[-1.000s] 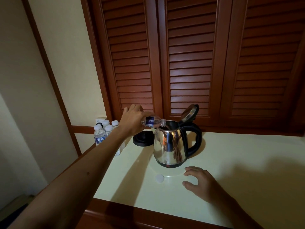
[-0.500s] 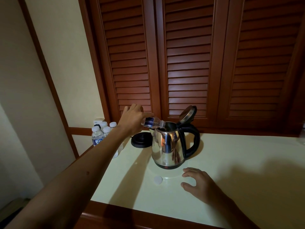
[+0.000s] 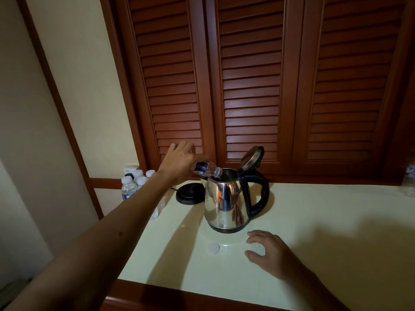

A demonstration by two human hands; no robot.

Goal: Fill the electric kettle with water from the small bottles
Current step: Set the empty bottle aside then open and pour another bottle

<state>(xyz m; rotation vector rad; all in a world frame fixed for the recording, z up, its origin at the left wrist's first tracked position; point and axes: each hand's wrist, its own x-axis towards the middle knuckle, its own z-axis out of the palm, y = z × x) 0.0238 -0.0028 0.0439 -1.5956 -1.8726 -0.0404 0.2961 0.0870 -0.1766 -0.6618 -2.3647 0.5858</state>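
A steel electric kettle [image 3: 226,205] with a black handle stands on the pale countertop, its lid [image 3: 251,158] flipped up. My left hand [image 3: 179,163] grips a small water bottle [image 3: 205,169] tipped nearly sideways, its open neck over the kettle's mouth. My right hand [image 3: 270,251] rests on the counter in front of the kettle, fingers spread and holding nothing. A white bottle cap [image 3: 213,248] lies on the counter near the kettle. Several capped small bottles [image 3: 132,186] stand at the far left corner, partly hidden by my left arm.
The kettle's black base [image 3: 189,195] sits behind and to the left of the kettle. Louvered wooden doors [image 3: 251,86] rise behind the counter. Another bottle [image 3: 409,182] stands at the far right edge. The counter [image 3: 325,243] has a wooden front edge.
The bottle in my left hand has tilted slightly more, neck downward, into the kettle's mouth. My right hand has stayed put. The view has shifted a little.
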